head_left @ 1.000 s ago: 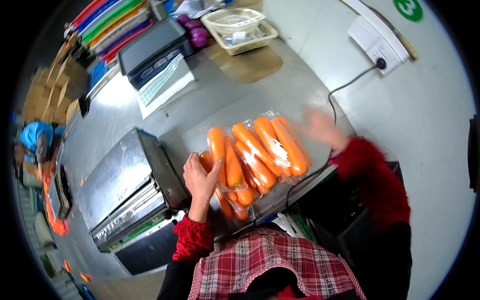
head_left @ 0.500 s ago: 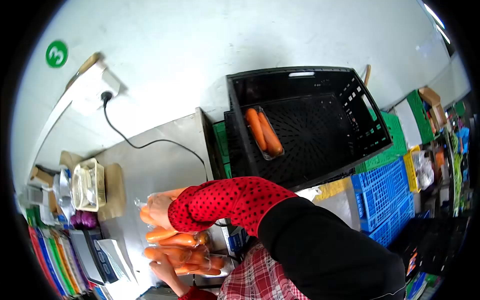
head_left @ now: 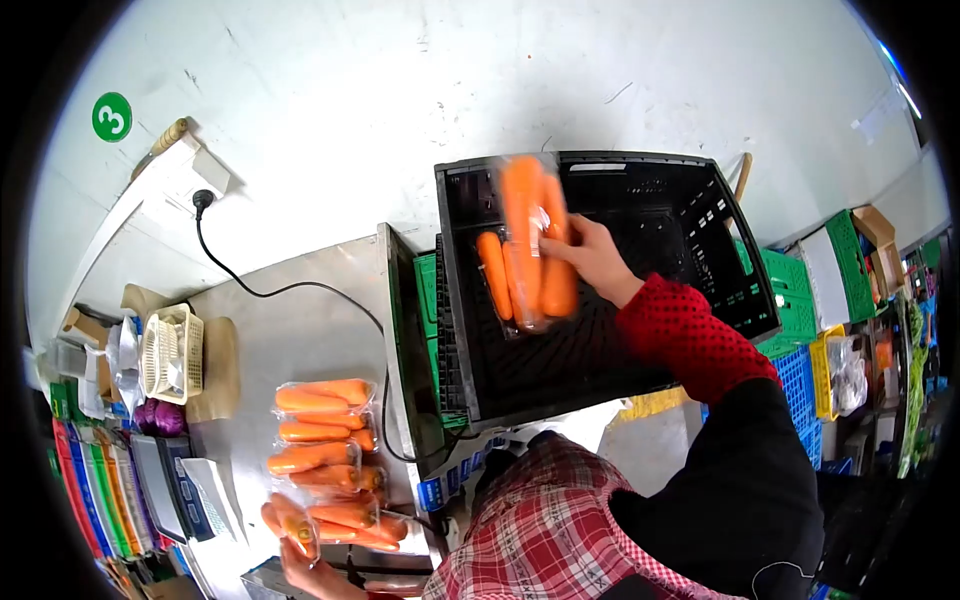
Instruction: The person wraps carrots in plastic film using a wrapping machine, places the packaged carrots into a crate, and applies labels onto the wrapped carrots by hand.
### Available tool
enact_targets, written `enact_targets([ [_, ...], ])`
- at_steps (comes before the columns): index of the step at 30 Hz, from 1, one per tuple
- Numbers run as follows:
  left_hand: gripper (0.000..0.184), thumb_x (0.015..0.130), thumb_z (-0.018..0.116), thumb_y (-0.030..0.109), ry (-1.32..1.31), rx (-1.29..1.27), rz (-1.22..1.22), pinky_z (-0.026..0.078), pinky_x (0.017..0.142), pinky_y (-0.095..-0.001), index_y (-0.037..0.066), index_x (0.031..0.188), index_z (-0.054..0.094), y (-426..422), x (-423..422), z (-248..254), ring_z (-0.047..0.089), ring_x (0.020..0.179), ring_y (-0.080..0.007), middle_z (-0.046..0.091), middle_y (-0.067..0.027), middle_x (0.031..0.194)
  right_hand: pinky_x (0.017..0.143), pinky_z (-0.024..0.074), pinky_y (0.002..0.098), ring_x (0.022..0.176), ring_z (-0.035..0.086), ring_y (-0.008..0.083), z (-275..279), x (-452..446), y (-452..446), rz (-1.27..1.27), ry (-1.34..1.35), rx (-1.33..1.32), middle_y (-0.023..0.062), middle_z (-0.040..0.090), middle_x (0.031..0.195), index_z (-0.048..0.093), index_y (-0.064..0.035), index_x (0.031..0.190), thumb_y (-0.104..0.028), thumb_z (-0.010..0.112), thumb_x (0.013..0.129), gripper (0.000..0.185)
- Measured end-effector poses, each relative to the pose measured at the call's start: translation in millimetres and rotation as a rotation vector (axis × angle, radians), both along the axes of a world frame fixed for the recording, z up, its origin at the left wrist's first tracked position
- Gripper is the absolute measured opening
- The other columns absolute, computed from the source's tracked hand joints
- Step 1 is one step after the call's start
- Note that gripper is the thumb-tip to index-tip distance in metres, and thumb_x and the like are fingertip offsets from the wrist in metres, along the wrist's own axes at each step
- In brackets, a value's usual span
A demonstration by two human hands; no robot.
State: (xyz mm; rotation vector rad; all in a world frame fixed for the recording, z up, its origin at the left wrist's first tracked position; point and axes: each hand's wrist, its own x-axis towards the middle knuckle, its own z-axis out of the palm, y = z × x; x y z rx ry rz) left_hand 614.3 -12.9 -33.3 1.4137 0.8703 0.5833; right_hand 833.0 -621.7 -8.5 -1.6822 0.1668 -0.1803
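Note:
My right hand (head_left: 598, 262) grips a clear-wrapped pack of carrots (head_left: 524, 215) by its side, above the black crate (head_left: 610, 365). The pack is slightly blurred, with its long side pointing away from me. Beneath it, another pack of carrots (head_left: 495, 275) lies on the crate floor, partly covered from view. At the lower left, my left hand (head_left: 312, 575) is closed on the edge of a small carrot pack (head_left: 290, 520), which is tilted up. Beside it, several wrapped carrot packs (head_left: 315, 457) lie in a column on the metal table (head_left: 300, 335).
A black cable (head_left: 290, 288) runs from a wall socket across the table. A cream basket (head_left: 172, 352) and purple vegetables (head_left: 160, 418) stand at the left, near a dark scale-like device (head_left: 170, 490). Green crates (head_left: 790, 295) and blue crates (head_left: 800, 400) are at the right.
My right hand has swung from the table to over the crate, now carrying a carrot pack. My left hand has shifted slightly down and left and now lifts a pack's edge.

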Motion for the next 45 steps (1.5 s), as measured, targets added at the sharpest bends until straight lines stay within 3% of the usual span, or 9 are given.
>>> enact_targets([
  [6, 0.037, 0.094, 0.057, 0.017, -0.082, 0.380, -0.073, 0.053, 0.081, -0.0331, -0.010, 0.119, 0.057, -131.1, 58.1, 83.3, 0.061, 0.097, -0.0205, 0.060, -0.0145, 0.110, 0.078, 0.0520, 0.0371, 0.087, 0.067, 0.0318, -186.1, 18.6, -82.1, -0.145, 0.393, -0.307, 0.0222, 0.067, 0.098, 0.060, 0.0112, 0.108, -0.035, 0.078, 0.077, 0.058],
  [10, 0.040, 0.095, 0.058, 0.012, -0.250, 0.041, -0.304, 0.052, 0.085, -0.0328, -0.005, 0.130, 0.050, -228.1, 116.1, 92.1, 0.060, 0.102, -0.0197, 0.060, -0.0140, 0.117, 0.081, 0.0508, 0.0406, 0.098, 0.063, 0.0371, -156.7, 17.4, -47.6, -0.229, 0.251, -1.161, 0.0250, 0.064, 0.108, 0.058, 0.0087, 0.115, -0.051, 0.064, 0.086, 0.066],
  [14, 0.045, 0.092, 0.062, 0.007, -0.249, 0.108, -0.730, 0.052, 0.084, -0.0316, -0.002, 0.133, 0.048, -364.3, 146.7, 84.7, 0.058, 0.110, -0.0200, 0.059, -0.0137, 0.124, 0.087, 0.0493, 0.0376, 0.111, 0.056, 0.0250, 5.7, -12.3, 1.5, 0.413, 0.238, 0.422, 0.0161, 0.054, 0.125, 0.048, 0.0028, 0.131, -0.048, 0.065, 0.087, 0.069],
  [20, 0.095, 0.067, 0.083, 0.028, -0.185, 1.445, -0.874, 0.044, 0.096, -0.0471, 0.000, 0.142, 0.033, -403.3, 199.7, 82.6, 0.052, 0.118, -0.0415, 0.039, -0.0254, 0.144, 0.080, 0.0550, 0.0333, 0.090, 0.066, 0.0214, -25.3, -25.5, -70.8, 0.124, 0.266, 0.261, 0.0146, 0.063, 0.109, 0.049, 0.0075, 0.123, -0.020, 0.077, 0.080, 0.058],
  [23, 0.048, 0.069, 0.074, 0.016, 0.254, 0.654, -1.366, 0.051, 0.076, -0.0444, -0.010, 0.105, 0.055, -353.9, 246.5, 9.4, 0.063, 0.089, -0.0446, 0.063, -0.0303, 0.097, 0.082, 0.0545, 0.0347, 0.092, 0.065, 0.0228, -83.2, -35.3, -121.2, -0.066, 0.343, 0.217, 0.0158, 0.062, 0.108, 0.047, 0.0090, 0.123, -0.017, 0.076, 0.081, 0.057],
  [33, 0.022, 0.072, 0.067, 0.008, 0.204, 0.704, -1.069, 0.050, 0.062, -0.0415, -0.009, 0.084, 0.059, -295.6, 213.7, 15.8, 0.065, 0.070, -0.0403, 0.062, -0.0281, 0.071, 0.085, 0.0517, 0.0325, 0.098, 0.064, 0.0217, -198.8, -11.2, -115.2, -0.165, 0.322, -0.261, 0.0156, 0.064, 0.112, 0.051, 0.0059, 0.121, -0.022, 0.078, 0.081, 0.056],
  [38, 0.041, 0.080, 0.069, 0.032, 0.326, 0.761, -0.932, 0.052, 0.075, -0.0463, -0.002, 0.102, 0.063, -298.9, 196.2, 35.3, 0.067, 0.081, -0.0396, 0.067, -0.0244, 0.081, 0.083, 0.0541, 0.0408, 0.096, 0.067, 0.0330, -147.3, 12.9, -108.7, 0.193, 0.604, -0.879, 0.0244, 0.066, 0.108, 0.059, 0.0071, 0.115, -0.035, 0.076, 0.079, 0.058],
  [41, 0.045, 0.082, 0.070, 0.037, 0.171, 0.682, -0.761, 0.053, 0.076, -0.0428, 0.002, 0.109, 0.061, -256.5, 175.9, 27.6, 0.067, 0.085, -0.0364, 0.068, -0.0200, 0.087, 0.088, 0.0488, 0.0322, 0.099, 0.061, 0.0221, -100.5, 53.7, -64.2, -0.038, -0.044, -0.556, 0.0178, 0.064, 0.111, 0.051, 0.0076, 0.127, -0.015, 0.072, 0.085, 0.052],
  [45, 0.054, 0.077, 0.074, 0.040, 0.389, 1.162, -0.229, 0.051, 0.082, -0.0436, 0.000, 0.110, 0.061, -144.9, 138.0, -4.3, 0.063, 0.099, -0.0363, 0.065, -0.0213, 0.106, 0.078, 0.0514, 0.0279, 0.088, 0.064, 0.0153, 74.5, 58.1, 180.5, 0.621, -0.287, -0.316, 0.0113, 0.068, 0.103, 0.059, 0.0006, 0.120, -0.010, 0.070, 0.085, 0.038],
])
